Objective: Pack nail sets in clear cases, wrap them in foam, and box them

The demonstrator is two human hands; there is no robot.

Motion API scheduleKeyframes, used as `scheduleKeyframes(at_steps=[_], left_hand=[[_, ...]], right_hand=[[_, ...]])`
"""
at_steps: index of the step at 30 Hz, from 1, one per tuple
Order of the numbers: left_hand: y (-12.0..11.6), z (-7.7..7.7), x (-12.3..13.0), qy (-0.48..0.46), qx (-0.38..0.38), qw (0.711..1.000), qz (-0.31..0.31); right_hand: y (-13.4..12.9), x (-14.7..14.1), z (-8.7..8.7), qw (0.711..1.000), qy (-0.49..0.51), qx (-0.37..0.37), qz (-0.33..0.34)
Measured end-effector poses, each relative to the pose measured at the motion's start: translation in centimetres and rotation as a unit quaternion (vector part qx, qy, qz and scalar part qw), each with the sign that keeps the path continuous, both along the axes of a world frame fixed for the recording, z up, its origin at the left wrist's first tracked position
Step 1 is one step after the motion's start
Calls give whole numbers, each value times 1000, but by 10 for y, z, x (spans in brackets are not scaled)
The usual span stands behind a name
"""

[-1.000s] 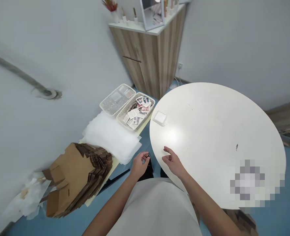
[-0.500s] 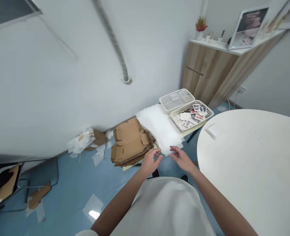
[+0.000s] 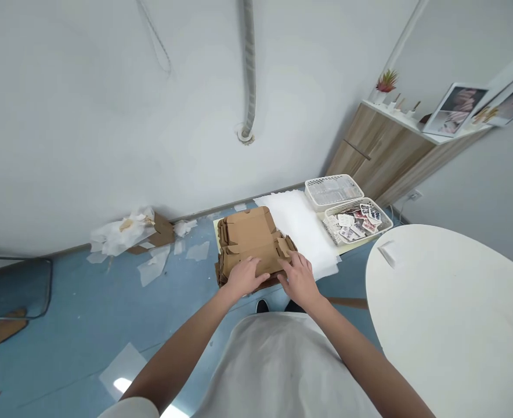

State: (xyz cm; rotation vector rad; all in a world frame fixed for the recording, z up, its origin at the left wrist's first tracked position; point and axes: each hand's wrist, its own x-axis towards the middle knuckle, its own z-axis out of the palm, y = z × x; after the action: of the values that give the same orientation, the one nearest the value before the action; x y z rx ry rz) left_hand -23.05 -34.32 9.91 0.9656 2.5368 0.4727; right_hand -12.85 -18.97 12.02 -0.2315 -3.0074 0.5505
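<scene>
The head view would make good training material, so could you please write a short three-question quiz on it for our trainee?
1. True or false: the left hand and the right hand are both at the near side of the cardboard stack.
2. Short answer: what lies directly to the right of that stack, as seen in the picture?
3. Fill in the blank: the white basket nearer the round table holds ____ with dark and red marks.

Key:
1. True.
2. White sheets.
3. Cards.
</scene>
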Motion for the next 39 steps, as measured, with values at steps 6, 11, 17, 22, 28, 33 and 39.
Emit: scheduleKeyframes(at_steps=[6, 11, 17, 22, 28, 33, 39], left_hand=[[5, -16, 2, -24, -60, 998, 5], [-1, -28, 8, -23, -35, 999, 17], [-9, -21, 2, -49, -3, 999, 24], [-9, -20, -2, -43, -21, 999, -12], [-3, -31, 3, 1, -24, 1000, -6], [-9, -30, 7, -6, 42, 999, 24], [-20, -26, 13, -2, 136, 989, 65]], right_hand=[[-7, -33, -17, 992, -106, 62, 8], [8, -46, -37, 986, -155, 46, -27], [37, -51, -28, 990, -80, -53, -100], [24, -47, -16, 996, 43, -14, -78], [-19, -24, -19, 994, -30, -1, 108], [-16, -15, -38, 992, -55, -82, 77], [-3, -20, -42, 948, -43, -309, -64]])
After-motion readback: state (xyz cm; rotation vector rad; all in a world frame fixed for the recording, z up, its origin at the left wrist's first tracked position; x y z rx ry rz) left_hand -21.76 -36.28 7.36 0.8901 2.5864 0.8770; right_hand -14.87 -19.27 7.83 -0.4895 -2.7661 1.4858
